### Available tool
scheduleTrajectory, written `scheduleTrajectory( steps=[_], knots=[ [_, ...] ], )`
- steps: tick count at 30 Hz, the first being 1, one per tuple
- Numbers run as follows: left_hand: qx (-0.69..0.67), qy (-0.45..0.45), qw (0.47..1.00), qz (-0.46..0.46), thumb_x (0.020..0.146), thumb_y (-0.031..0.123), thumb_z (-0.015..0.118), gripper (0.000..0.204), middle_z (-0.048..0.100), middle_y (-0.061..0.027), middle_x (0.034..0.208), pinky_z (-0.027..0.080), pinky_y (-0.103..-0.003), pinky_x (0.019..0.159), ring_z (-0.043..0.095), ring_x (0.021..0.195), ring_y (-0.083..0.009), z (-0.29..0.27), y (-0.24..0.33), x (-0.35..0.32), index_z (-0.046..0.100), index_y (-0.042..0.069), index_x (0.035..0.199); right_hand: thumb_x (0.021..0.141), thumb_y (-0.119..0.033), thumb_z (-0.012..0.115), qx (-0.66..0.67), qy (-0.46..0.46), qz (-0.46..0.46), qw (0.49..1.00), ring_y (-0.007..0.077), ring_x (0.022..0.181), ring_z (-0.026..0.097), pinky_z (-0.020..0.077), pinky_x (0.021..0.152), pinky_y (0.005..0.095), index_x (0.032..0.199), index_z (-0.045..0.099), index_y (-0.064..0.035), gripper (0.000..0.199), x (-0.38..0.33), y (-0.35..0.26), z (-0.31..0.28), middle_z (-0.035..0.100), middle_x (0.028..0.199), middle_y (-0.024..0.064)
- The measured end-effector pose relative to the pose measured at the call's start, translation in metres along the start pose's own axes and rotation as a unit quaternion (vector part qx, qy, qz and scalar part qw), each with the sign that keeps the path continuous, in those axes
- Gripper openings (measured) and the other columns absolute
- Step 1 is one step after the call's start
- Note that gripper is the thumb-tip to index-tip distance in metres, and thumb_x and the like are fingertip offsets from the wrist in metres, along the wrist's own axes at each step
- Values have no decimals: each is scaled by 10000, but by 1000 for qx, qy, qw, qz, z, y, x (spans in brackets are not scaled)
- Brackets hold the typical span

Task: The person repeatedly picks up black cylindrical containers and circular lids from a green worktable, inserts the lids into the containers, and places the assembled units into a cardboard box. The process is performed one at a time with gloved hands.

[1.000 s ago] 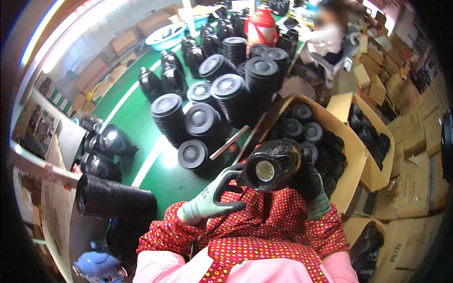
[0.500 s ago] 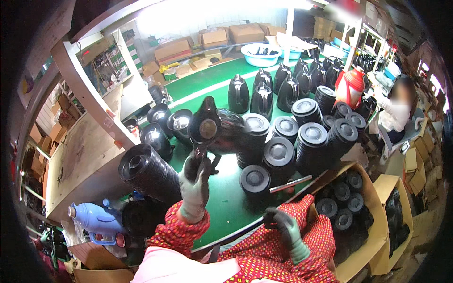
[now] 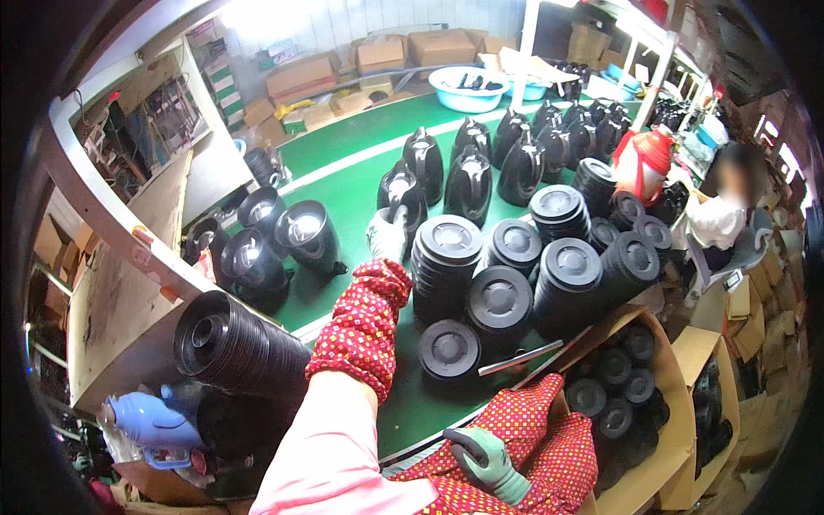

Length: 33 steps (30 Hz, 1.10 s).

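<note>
My left hand (image 3: 387,237), in a pale glove with a dark palm side, is stretched far over the green work surface (image 3: 365,296). Its fingers close on the handle of a glossy black jug body (image 3: 401,190), which stands upright at the left front of several similar jug bodies (image 3: 469,184). My right hand (image 3: 491,463), gloved in green and dark grey, rests over my lap near the table edge. Its fingers are curled in, and nothing shows in them. Just right of my left forearm rise stacks of round black lids (image 3: 451,236).
At the left are black cup-like shells (image 3: 306,234), a leaning stack of black rings (image 3: 227,339) and a blue flask (image 3: 153,421). A cardboard box of black lids (image 3: 639,408) stands at right. Beyond are a red-and-white flask (image 3: 642,163), a blue basin (image 3: 469,89) and a seated person (image 3: 719,219).
My left hand has carried the black jug body away from me and turned it upright beside the others. My right hand has drawn back lower and left over my lap. The view has shifted slightly.
</note>
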<state>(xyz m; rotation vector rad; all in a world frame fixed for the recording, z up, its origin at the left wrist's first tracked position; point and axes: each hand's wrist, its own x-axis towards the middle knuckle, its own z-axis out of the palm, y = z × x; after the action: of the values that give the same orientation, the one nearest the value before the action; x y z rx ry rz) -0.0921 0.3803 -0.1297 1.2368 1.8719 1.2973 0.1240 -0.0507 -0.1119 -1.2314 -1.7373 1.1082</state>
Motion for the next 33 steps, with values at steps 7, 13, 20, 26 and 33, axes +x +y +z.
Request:
scheduleTrajectory(
  steps=[7, 13, 20, 26, 33],
  knots=[
    [130, 127, 975, 127, 854, 397, 852, 1072, 267, -313, 1656, 444, -478, 1160, 533, 1368, -429, -65, 7, -30, 231, 33, 1647, 900, -92, 766, -6, 15, -34, 999, 362, 1011, 737, 583, 881, 432, 1254, 735, -24, 362, 1, 1, 1, 758, 1129, 182],
    [245, 184, 952, 28, 909, 356, 800, 999, 194, -277, 1705, 485, -479, 1140, 539, 1405, -440, -104, -24, -14, 225, -46, 1620, 895, -75, 758, 11, 37, -47, 998, 362, 1008, 741, 586, 882, 425, 1240, 738, -23, 349, -3, 0, 4, 762, 1130, 181],
    [97, 242, 962, 85, 895, 248, 821, 729, 469, -252, 1496, 511, -490, 1054, 611, 1257, -442, -132, -12, -59, 441, -34, 1450, 913, -80, 759, -4, 29, -63, 998, 326, 1006, 744, 579, 889, 405, 1265, 734, -22, 358, -12, 16, 11, 764, 1125, 173],
    [58, 128, 907, 397, 797, 26, 889, 489, 682, -216, 1269, 568, -413, 960, 709, 1088, -347, -205, 46, -200, 625, -1, 1208, 960, -85, 757, 215, 90, -2, 972, 178, 1092, 689, 545, 953, 284, 1686, 219, -3, 907, 6, -6, -5, 442, 1625, 145],
    [76, -239, 843, 476, 788, 60, 871, 338, 681, -215, 1330, 608, -327, 630, 781, 715, -267, -276, 95, -310, 681, 42, 1067, 931, -478, 828, 292, 18, 168, 942, 107, 833, 655, 532, 666, 262, 1707, 222, -120, 1047, 60, -131, -74, 694, 1102, 39]
  ],
)
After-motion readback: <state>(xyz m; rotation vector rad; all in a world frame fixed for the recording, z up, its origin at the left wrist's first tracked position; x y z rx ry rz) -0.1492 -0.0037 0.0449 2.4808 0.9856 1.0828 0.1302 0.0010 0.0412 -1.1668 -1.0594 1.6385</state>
